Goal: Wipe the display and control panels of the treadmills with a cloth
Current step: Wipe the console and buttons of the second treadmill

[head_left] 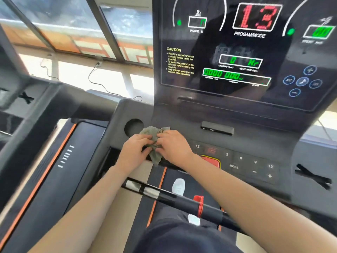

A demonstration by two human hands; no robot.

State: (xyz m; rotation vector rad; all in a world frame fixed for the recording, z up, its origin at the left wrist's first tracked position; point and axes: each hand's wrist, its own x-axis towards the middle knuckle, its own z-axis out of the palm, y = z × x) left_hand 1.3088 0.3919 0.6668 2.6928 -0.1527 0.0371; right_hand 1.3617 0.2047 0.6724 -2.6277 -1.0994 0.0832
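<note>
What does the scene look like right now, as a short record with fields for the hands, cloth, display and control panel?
left hand: grips the cloth on its left side
right hand: grips the cloth on its right side
cloth: grey-green, crumpled, bunched between both hands beside the cup holder
display: lit, red 13 on top, green readouts below, untouched
control panel: number keys and red button, right of the hands

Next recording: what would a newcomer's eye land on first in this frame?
The big red 13 readout glowing at the top of the treadmill display draws the eye first, with green digits lower down. Next come the left hand and right hand, both gripping a crumpled grey-green cloth below the display's left edge, just beside the round cup holder.
</note>
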